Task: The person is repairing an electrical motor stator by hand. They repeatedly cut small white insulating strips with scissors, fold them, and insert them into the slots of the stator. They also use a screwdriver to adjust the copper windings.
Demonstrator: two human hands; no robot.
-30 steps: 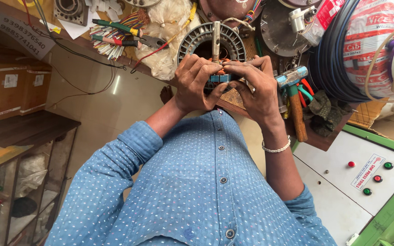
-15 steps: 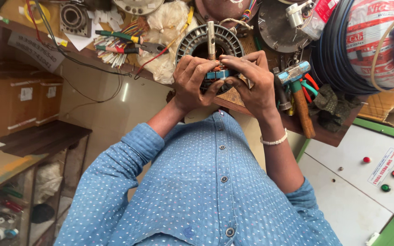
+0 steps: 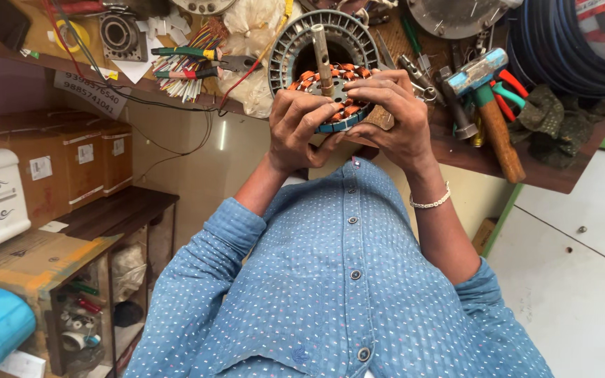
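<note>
1. Just off the near edge of the workbench (image 3: 526, 175), the left hand (image 3: 299, 129) and the right hand (image 3: 393, 122) both gripped a small fan-motor stator (image 3: 334, 98), held up between them in front of the blue dotted shirt (image 3: 344, 294).
2. Left-hand fingers were curled tight around the stator's left rim, thumb pressed against its lower edge.
3. Right-hand fingers were bent over the stator's top right, fingertips resting on the copper-orange windings; a thin bracelet (image 3: 430, 203) circled that wrist.
4. A pale shaft (image 3: 321, 49) stood up from the stator's middle, tilted slightly left.
5. Directly behind the stator, a larger grey ring-shaped motor housing (image 3: 320, 31) lay on the bench, near its front edge.
6. Toward the bench's left part lay green-handled pliers (image 3: 190, 61) beside a bundle of coloured wire ends (image 3: 201, 42), with crumpled pale cloth (image 3: 253, 42) between these and the housing.
7. On the right side of the bench, a hammer with a blue head and wooden handle (image 3: 488, 112) rested pointing at the near edge, red-and-green-handled cutters (image 3: 509, 98) just beside it.
8. At the far right corner sat a large coil of dark blue cable (image 3: 561, 49).
9. Below the bench's left end, cardboard boxes (image 3: 71, 168) stood on a dark wooden shelf (image 3: 120, 213).
</note>
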